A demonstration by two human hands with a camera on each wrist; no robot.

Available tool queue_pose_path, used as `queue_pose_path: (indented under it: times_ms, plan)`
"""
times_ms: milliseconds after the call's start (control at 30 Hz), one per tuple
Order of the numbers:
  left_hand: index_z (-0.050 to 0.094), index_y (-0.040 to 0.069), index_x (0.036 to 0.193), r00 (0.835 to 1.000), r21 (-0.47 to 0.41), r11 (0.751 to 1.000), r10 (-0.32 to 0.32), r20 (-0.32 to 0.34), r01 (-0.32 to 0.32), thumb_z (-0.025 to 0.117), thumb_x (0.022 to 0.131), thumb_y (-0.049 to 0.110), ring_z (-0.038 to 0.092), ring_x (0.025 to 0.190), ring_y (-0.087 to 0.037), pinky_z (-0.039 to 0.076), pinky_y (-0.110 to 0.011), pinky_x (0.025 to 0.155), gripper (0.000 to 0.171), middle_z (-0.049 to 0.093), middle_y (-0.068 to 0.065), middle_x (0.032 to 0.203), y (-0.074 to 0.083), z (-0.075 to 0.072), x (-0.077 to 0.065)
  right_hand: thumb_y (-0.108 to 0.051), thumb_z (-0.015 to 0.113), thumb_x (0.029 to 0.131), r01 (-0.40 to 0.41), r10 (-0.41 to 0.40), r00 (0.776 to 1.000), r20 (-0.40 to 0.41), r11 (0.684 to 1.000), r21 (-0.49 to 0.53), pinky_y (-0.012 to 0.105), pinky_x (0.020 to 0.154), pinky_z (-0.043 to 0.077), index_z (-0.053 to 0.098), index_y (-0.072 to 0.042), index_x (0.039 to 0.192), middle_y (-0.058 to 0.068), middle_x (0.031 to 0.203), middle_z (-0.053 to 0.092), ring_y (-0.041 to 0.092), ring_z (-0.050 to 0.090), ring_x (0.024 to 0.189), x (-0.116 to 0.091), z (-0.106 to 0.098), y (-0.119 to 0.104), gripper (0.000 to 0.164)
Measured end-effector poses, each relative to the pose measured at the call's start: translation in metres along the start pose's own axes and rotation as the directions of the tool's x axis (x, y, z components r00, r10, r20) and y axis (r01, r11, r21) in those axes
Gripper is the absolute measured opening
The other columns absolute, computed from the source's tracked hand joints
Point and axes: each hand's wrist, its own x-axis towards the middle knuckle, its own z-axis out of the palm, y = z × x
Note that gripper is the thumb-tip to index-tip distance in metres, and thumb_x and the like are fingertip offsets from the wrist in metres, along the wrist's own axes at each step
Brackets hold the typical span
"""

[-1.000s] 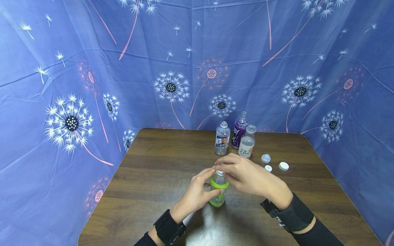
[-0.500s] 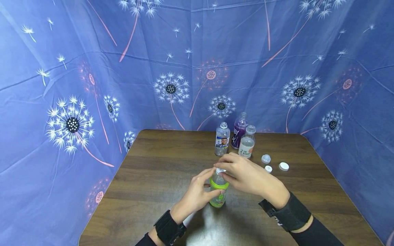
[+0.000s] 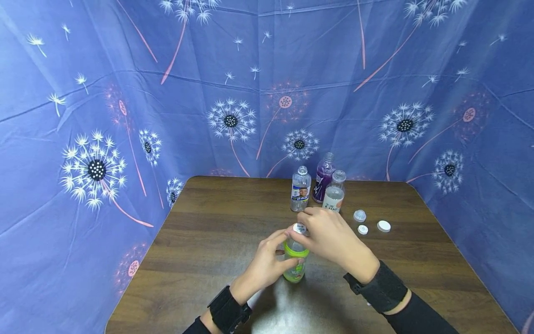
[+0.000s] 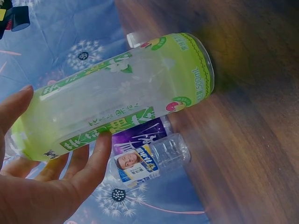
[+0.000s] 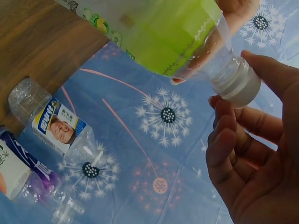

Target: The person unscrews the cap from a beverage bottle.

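A clear bottle (image 3: 294,274) with a green label stands upright on the wooden table in the head view. My left hand (image 3: 267,260) grips it around its upper body, thumb on the near side. In the left wrist view the bottle (image 4: 126,88) looks see-through, with green bands at both ends. A white cap (image 3: 299,228) sits on its neck. My right hand (image 3: 333,236) pinches that cap between thumb and fingers. The right wrist view shows the cap (image 5: 246,88) on the neck, with the thumb on one side and the fingertips on the other.
Behind the hands stand three uncapped bottles: a clear one (image 3: 300,192), a purple-labelled one (image 3: 323,181) and a white-labelled one (image 3: 333,197). Loose caps lie to the right: a translucent one (image 3: 359,215), a small white one (image 3: 363,229) and a wider white one (image 3: 384,226).
My right hand has turned on the cap, its fingers curling in more and its wrist shifting left, so the cap's top shows. My left hand and the bottle have stayed in place.
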Motion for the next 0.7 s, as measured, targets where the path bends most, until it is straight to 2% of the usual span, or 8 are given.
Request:
queue_pose_path:
  times_ms: [133,200,300,367,433,567,700]
  plan:
    - [0.054,0.021,0.146,1.0,-0.009,1.0,-0.005,0.004,0.005,0.083,0.085,0.025,0.063,0.124,-0.026,0.061,-0.022,0.086,0.068,0.057,-0.001,0.144,-0.001,-0.001,0.0,-0.053,0.075,0.086,-0.024,0.024,1.0,-0.012,1.0,0.018,0.02,0.051,0.04,0.07,-0.021,0.083,-0.008,0.079,0.062,0.003,0.049,0.063,0.0,-0.004,0.002,0.033]
    - [0.05,0.024,0.149,1.0,-0.012,1.0,-0.007,0.014,0.007,0.083,0.085,0.026,0.061,0.125,-0.025,0.06,-0.022,0.087,0.072,0.056,0.001,0.146,-0.001,-0.002,0.0,-0.057,0.077,0.083,-0.003,0.003,1.0,-0.004,0.999,0.052,0.023,0.058,0.049,0.074,-0.02,0.094,-0.007,0.089,0.066,0.005,0.058,0.073,-0.001,-0.007,0.005,0.038]
    - [0.045,0.025,0.153,1.0,-0.013,1.0,0.0,0.016,0.0,0.083,0.086,0.026,0.06,0.128,-0.024,0.06,-0.022,0.088,0.077,0.055,0.001,0.148,-0.002,-0.002,0.0,-0.054,0.078,0.083,0.065,-0.071,0.997,0.04,0.99,0.122,0.03,0.077,0.058,0.073,-0.021,0.114,-0.007,0.108,0.069,0.009,0.065,0.097,-0.001,-0.013,0.01,0.045]
    - [0.043,0.022,0.154,1.0,-0.008,1.0,0.005,0.014,-0.005,0.082,0.086,0.027,0.059,0.129,-0.024,0.059,-0.021,0.089,0.079,0.054,0.0,0.149,-0.002,-0.003,0.001,-0.05,0.078,0.085,0.101,-0.119,0.988,0.095,0.979,0.179,0.034,0.09,0.059,0.071,-0.022,0.122,-0.007,0.119,0.068,0.012,0.064,0.111,-0.002,-0.018,0.012,0.047]
    - [0.044,0.018,0.153,1.0,-0.004,1.0,0.007,0.009,-0.007,0.082,0.086,0.028,0.059,0.13,-0.024,0.06,-0.021,0.088,0.078,0.053,-0.001,0.149,-0.002,-0.003,0.001,-0.044,0.079,0.086,0.127,-0.162,0.976,0.142,0.965,0.229,0.036,0.097,0.058,0.069,-0.022,0.125,-0.007,0.125,0.066,0.013,0.062,0.117,-0.001,-0.023,0.014,0.045]
    - [0.051,0.015,0.148,1.0,-0.004,1.0,0.004,0.015,-0.004,0.081,0.087,0.029,0.06,0.128,-0.024,0.06,-0.022,0.088,0.069,0.054,-0.002,0.147,-0.002,-0.003,0.001,-0.028,0.078,0.088,0.16,-0.228,0.95,0.215,0.942,0.294,0.039,0.101,0.056,0.07,-0.022,0.124,-0.006,0.132,0.063,0.015,0.059,0.124,0.0,-0.027,0.016,0.037]
    - [0.054,0.023,0.145,1.0,-0.011,1.0,0.003,0.024,-0.003,0.081,0.087,0.029,0.06,0.127,-0.023,0.06,-0.023,0.088,0.064,0.055,0.001,0.146,-0.002,-0.003,0.0,-0.012,0.072,0.088,0.199,-0.282,0.926,0.251,0.93,0.309,0.036,0.1,0.057,0.073,-0.021,0.12,-0.005,0.13,0.065,0.014,0.059,0.123,0.003,-0.027,0.016,0.034]
